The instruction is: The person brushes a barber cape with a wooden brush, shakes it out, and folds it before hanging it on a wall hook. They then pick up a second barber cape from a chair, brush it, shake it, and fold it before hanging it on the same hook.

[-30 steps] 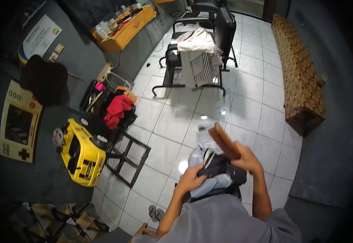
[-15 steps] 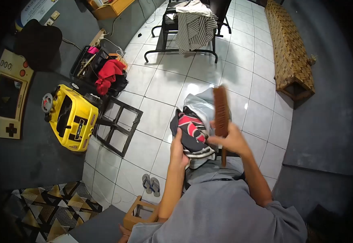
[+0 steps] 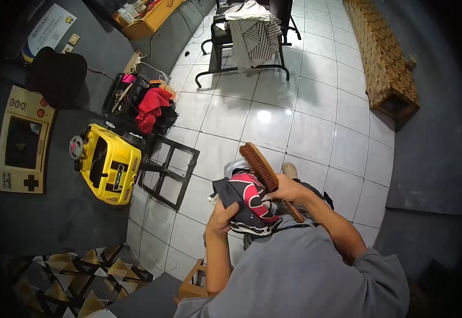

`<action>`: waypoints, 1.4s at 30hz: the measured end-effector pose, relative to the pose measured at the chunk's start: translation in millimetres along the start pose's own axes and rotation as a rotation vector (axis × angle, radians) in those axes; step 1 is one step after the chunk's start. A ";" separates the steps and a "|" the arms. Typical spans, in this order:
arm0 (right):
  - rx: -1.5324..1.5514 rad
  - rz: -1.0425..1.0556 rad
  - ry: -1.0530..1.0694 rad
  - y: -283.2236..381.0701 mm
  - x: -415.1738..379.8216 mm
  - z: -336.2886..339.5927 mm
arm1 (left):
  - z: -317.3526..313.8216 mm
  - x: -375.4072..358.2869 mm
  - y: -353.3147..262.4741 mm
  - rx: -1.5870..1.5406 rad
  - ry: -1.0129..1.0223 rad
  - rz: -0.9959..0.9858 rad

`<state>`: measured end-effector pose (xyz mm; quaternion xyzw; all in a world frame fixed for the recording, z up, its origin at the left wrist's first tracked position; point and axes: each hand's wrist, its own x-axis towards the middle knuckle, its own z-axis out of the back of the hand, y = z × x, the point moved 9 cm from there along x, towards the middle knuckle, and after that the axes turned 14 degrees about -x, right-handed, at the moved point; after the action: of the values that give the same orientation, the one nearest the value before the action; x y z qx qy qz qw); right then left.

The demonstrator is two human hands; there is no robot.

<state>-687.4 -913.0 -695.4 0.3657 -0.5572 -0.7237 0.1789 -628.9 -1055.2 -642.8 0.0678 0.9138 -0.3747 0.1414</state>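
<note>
A long wooden brush (image 3: 263, 168) with brown bristles is held in my right hand (image 3: 288, 190), its bristle end tilted up and to the left. My left hand (image 3: 222, 216) grips the left edge of a bundled dark cloth item (image 3: 252, 199) with red, black and white patterning, thumb on top. The bundle rests over my lap, just left of the brush. Light grey fabric (image 3: 234, 166) shows behind it, partly hidden by the bundle.
A black chair (image 3: 223, 40) draped with striped cloth (image 3: 252, 45) stands ahead. To the left are a yellow toy car (image 3: 115, 167), a black frame (image 3: 187, 177) and a red cloth (image 3: 152, 106). A long woven box (image 3: 382, 58) lies at right; a wooden stool (image 3: 188, 286) is lower left.
The brush has tilted from nearly upright to leaning left, and sits lower. My left hand and the bundle have shifted slightly left. The camera view has shifted, and a shoe now shows.
</note>
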 end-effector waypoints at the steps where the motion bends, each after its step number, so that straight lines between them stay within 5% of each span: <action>1: 0.069 -0.002 -0.050 -12.1 0.9 9.6 | -0.9 -1.0 -7.2 0.158 -0.002 -0.025; 3: 0.200 -0.010 -0.142 -29.6 1.8 26.9 | 14.8 1.2 -25.9 0.399 -0.163 0.054; 4: 0.344 -0.020 -0.369 -18.8 -9.4 51.0 | 25.9 -0.9 -38.7 0.425 -0.241 0.023; 6: 0.598 0.098 -0.479 2.9 -32.3 95.6 | 62.9 -4.3 -62.6 0.475 -0.359 -0.095; 7: 0.649 0.123 -0.729 4.9 -52.3 123.9 | 91.2 -6.3 -70.4 0.500 -0.397 -0.183; 10: 0.769 0.365 -0.861 15.1 -84.7 185.9 | 125.3 -21.2 -89.2 0.526 -0.549 -0.228; 14: 0.544 0.415 -1.003 18.1 -109.6 228.4 | 128.7 -16.6 -90.7 0.471 -0.627 -0.182; 16: -0.015 0.058 -1.192 2.7 -110.4 238.4 | 98.7 2.3 -89.4 0.258 -0.513 -0.309; 17: -0.078 0.072 -1.228 4.3 -106.6 229.6 | 84.3 6.6 -90.9 0.233 -0.523 -0.337; 19: -0.278 -0.015 -1.095 -7.8 -83.4 209.1 | 50.0 15.1 -93.9 0.183 -0.467 -0.344; 23: -0.037 -0.188 -0.545 -20.6 -17.9 111.5 | -19.6 27.7 -110.6 0.059 -0.293 -0.342; 25: -0.088 0.091 -0.448 -3.4 7.2 71.4 | -57.6 29.1 -122.8 0.011 -0.166 -0.345; 27: -0.119 0.093 -0.239 -17.7 32.2 39.8 | -85.6 24.0 -136.1 0.082 -0.130 -0.352; 30: 0.108 0.190 -0.162 -48.4 61.7 19.1 | -102.7 30.0 -156.4 0.069 -0.024 -0.399; 33: 0.237 0.148 -0.164 6.0 39.4 28.1 | -59.5 62.3 -155.6 -0.083 -0.076 -0.266; 35: 0.296 -0.046 -0.283 9.5 30.8 39.5 | -23.7 88.0 -144.2 0.050 -0.080 -0.160; 38: 0.453 0.023 -0.306 24.1 30.0 53.9 | 70.7 84.0 -117.0 1.392 -0.579 -0.388; 39: 0.497 0.075 -0.342 35.3 25.8 62.3 | 78.8 76.9 -81.8 1.570 -0.572 -0.177; 40: 0.548 0.127 -0.311 57.5 21.5 63.5 | 48.3 67.8 -48.1 1.558 -0.314 -0.038; 41: 0.547 0.121 -0.314 70.5 19.6 63.8 | 13.7 58.2 -17.3 1.324 0.022 -0.197; 42: 0.600 0.160 -0.281 85.6 19.4 61.0 | -11.0 53.9 6.1 1.155 0.114 -0.272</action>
<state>-757.5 -911.7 -614.8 0.2539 -0.7914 -0.5546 0.0411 -681.1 -1042.1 -656.0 0.0363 0.5687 -0.8216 -0.0171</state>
